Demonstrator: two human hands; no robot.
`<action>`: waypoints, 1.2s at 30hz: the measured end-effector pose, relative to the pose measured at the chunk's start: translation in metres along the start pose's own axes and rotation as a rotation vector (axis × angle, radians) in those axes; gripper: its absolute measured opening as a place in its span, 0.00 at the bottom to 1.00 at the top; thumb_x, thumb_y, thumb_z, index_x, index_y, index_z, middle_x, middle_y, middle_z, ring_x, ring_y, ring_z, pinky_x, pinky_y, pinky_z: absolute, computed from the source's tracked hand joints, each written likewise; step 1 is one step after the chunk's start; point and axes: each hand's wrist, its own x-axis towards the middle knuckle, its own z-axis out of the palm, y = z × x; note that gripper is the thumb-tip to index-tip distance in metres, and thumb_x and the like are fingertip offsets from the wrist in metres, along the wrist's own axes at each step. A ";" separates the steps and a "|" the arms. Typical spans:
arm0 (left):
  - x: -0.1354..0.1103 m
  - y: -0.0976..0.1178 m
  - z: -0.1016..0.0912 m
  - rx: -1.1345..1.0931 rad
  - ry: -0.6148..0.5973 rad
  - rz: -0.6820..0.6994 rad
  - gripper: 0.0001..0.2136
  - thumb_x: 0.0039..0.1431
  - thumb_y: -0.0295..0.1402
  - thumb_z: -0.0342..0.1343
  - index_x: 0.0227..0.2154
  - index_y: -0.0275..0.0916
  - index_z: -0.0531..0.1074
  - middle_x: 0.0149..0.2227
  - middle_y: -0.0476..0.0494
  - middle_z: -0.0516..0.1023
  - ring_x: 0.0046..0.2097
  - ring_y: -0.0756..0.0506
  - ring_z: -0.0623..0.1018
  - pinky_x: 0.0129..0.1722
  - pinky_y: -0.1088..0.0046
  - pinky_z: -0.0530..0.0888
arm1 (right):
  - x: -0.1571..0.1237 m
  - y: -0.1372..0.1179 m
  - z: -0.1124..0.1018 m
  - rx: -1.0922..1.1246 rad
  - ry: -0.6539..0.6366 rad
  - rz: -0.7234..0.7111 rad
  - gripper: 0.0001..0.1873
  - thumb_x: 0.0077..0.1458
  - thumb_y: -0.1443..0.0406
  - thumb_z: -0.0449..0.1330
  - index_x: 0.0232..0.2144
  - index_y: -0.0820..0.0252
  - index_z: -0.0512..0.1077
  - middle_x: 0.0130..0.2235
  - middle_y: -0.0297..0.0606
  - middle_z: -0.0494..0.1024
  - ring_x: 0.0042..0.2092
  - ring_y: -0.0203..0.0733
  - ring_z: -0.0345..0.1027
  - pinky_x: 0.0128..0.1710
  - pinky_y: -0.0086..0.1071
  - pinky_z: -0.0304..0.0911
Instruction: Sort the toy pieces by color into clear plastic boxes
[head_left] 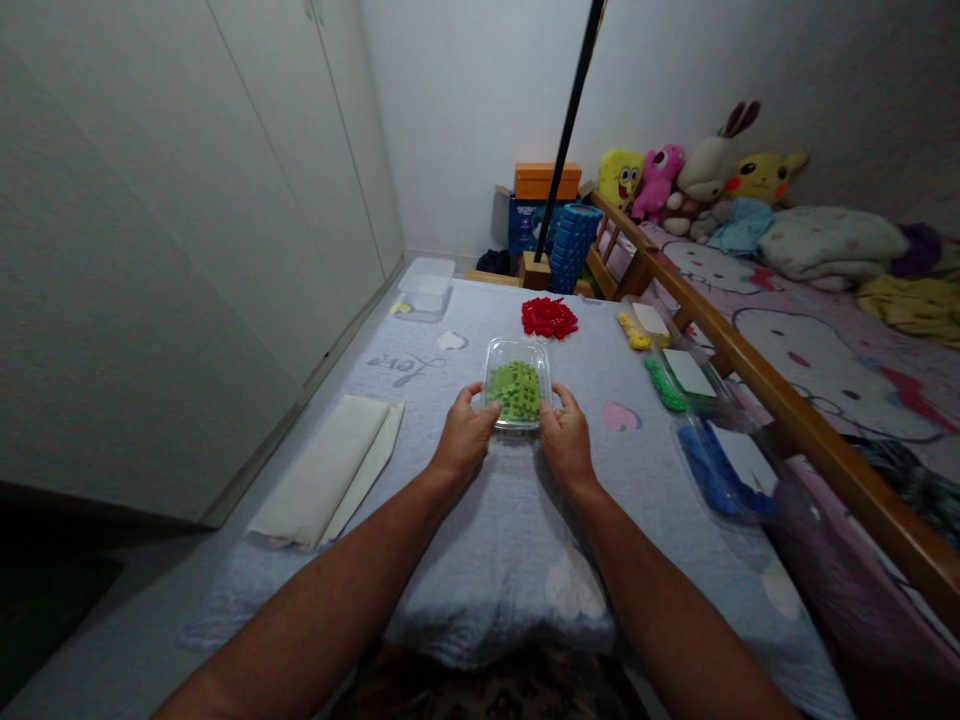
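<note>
Between both hands is a clear plastic container (517, 352) with light green plastic pieces (516, 392) inside. My left hand (466, 430) grips its left side, thumb over the near corner. On the opposite side my right hand (566, 432) grips it in the same way. Whether the container rests on the cloth or is slightly raised, I cannot tell. Just beyond it lies a loose pile of red pieces (550, 317) on the cloth.
The cloth-covered table (450, 540) bears a folded off-white cloth (330, 465) at left and an clear container (426, 290) at far left. Along the right edge stand containers of yellow (637, 338), green (667, 385) and blue pieces (716, 465). A wooden bed rail (720, 350) borders the table.
</note>
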 end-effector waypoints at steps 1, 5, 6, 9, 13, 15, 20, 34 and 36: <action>0.000 0.000 0.000 -0.006 -0.004 0.001 0.32 0.54 0.37 0.64 0.60 0.35 0.61 0.28 0.49 0.81 0.26 0.48 0.78 0.28 0.75 0.72 | 0.000 -0.001 0.000 -0.012 0.001 0.006 0.32 0.59 0.54 0.53 0.59 0.70 0.70 0.20 0.27 0.65 0.22 0.37 0.57 0.25 0.31 0.51; -0.002 0.000 0.000 -0.004 -0.009 0.016 0.32 0.55 0.37 0.64 0.60 0.35 0.61 0.26 0.51 0.79 0.24 0.49 0.77 0.28 0.75 0.71 | -0.001 -0.003 0.000 -0.034 0.002 0.013 0.33 0.59 0.54 0.53 0.60 0.70 0.69 0.20 0.25 0.63 0.22 0.36 0.55 0.25 0.31 0.50; -0.003 0.001 0.000 0.007 -0.005 0.016 0.32 0.55 0.38 0.64 0.60 0.35 0.61 0.25 0.53 0.78 0.23 0.49 0.75 0.27 0.76 0.70 | -0.001 -0.004 0.000 -0.033 0.003 0.013 0.33 0.59 0.54 0.53 0.60 0.70 0.69 0.20 0.25 0.63 0.21 0.36 0.55 0.25 0.31 0.49; -0.005 0.004 0.002 0.054 0.024 0.002 0.33 0.55 0.40 0.64 0.60 0.35 0.62 0.21 0.57 0.73 0.20 0.51 0.70 0.24 0.78 0.65 | 0.000 -0.004 -0.001 -0.029 0.001 0.017 0.33 0.59 0.54 0.53 0.60 0.69 0.69 0.19 0.24 0.62 0.21 0.36 0.54 0.25 0.31 0.49; -0.005 0.008 0.002 0.085 0.037 0.000 0.31 0.56 0.42 0.64 0.59 0.35 0.64 0.19 0.59 0.67 0.20 0.52 0.67 0.22 0.78 0.61 | 0.001 -0.003 0.000 0.002 -0.002 0.042 0.33 0.59 0.52 0.53 0.60 0.68 0.68 0.19 0.23 0.60 0.22 0.37 0.54 0.25 0.31 0.49; -0.004 0.009 0.000 0.118 0.044 0.007 0.26 0.59 0.44 0.60 0.56 0.35 0.68 0.18 0.59 0.64 0.19 0.52 0.64 0.21 0.78 0.59 | 0.002 -0.002 -0.001 0.023 0.003 0.057 0.33 0.58 0.51 0.53 0.59 0.67 0.68 0.19 0.23 0.60 0.22 0.37 0.54 0.25 0.31 0.48; 0.005 0.007 -0.011 0.306 0.123 0.114 0.18 0.58 0.47 0.59 0.41 0.37 0.76 0.20 0.54 0.68 0.23 0.50 0.68 0.24 0.76 0.61 | 0.007 0.000 -0.005 0.045 0.019 0.095 0.32 0.56 0.49 0.56 0.53 0.67 0.73 0.19 0.23 0.62 0.22 0.37 0.55 0.25 0.30 0.50; 0.021 0.006 -0.016 0.136 -0.042 -0.066 0.17 0.53 0.47 0.61 0.26 0.42 0.62 0.18 0.57 0.63 0.17 0.55 0.56 0.19 0.79 0.52 | 0.020 0.003 -0.005 0.024 0.055 0.050 0.27 0.56 0.49 0.56 0.44 0.66 0.78 0.30 0.38 0.79 0.33 0.44 0.71 0.34 0.33 0.64; 0.022 0.006 -0.018 0.104 -0.068 -0.093 0.17 0.51 0.47 0.62 0.26 0.41 0.62 0.18 0.57 0.63 0.16 0.56 0.57 0.18 0.79 0.51 | 0.020 0.004 -0.005 0.053 0.029 0.058 0.28 0.56 0.48 0.56 0.45 0.67 0.78 0.30 0.38 0.79 0.32 0.44 0.72 0.33 0.33 0.65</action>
